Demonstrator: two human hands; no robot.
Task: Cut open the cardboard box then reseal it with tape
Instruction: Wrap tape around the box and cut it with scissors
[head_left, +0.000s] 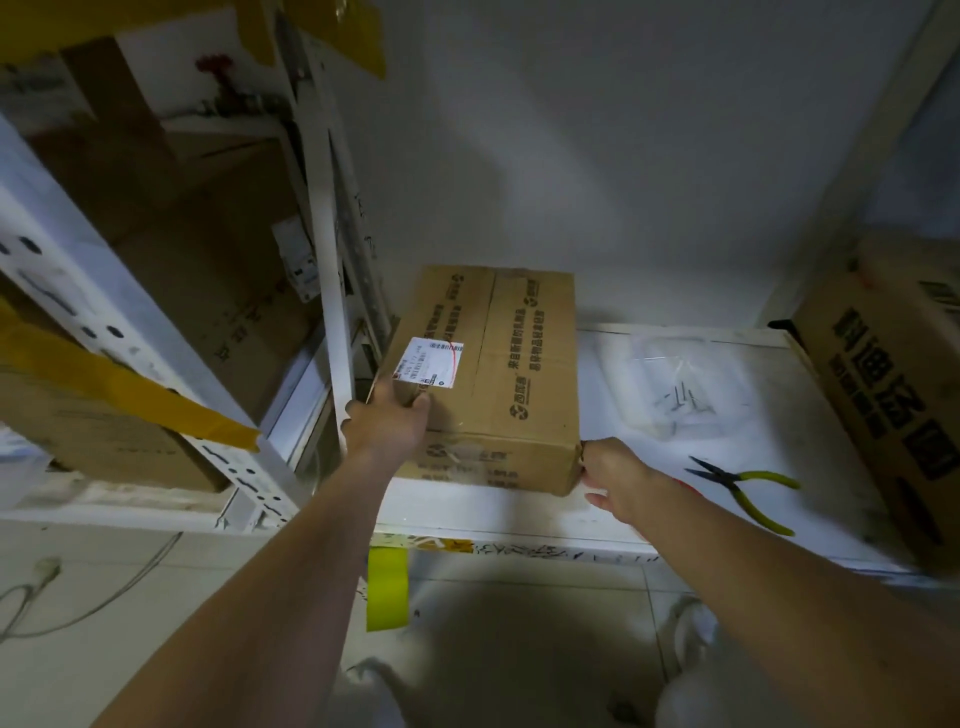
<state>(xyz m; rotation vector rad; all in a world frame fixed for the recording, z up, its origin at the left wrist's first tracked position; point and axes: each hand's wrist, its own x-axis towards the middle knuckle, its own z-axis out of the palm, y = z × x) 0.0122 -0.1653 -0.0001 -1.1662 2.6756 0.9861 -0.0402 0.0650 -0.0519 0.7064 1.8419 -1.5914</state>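
The cardboard box is sitting on a white shelf, pushed toward the shelf's left end, right beside the upright post of the neighbouring rack. Its top flaps are lying flat and closed, with the centre seam running away from the person, and a white shipping label is stuck on the left flap near the front edge. Nothing about the seam is looking cut, so the opening step is judged not yet begun, and the resealing is waiting behind it.

The left hand is gripping the box's near-left top corner, the thumb lying over the top edge just below the label and the rest of the fingers curling down the side. The right hand is pressing against the box's near-right lower corner; whether its fingers are curling around the edge or only pushing on it cannot be told, since they are hidden against the cardboard. Together the hands are looking set to slide or lift the box out from the shelf.

Right of the box, green-handled pliers are lying on the shelf, with a clear plastic bag of small metal parts behind them and a larger printed carton further right. No knife or tape roll is in view, though a strip of yellow-green tape is hanging from the shelf edge below the box.
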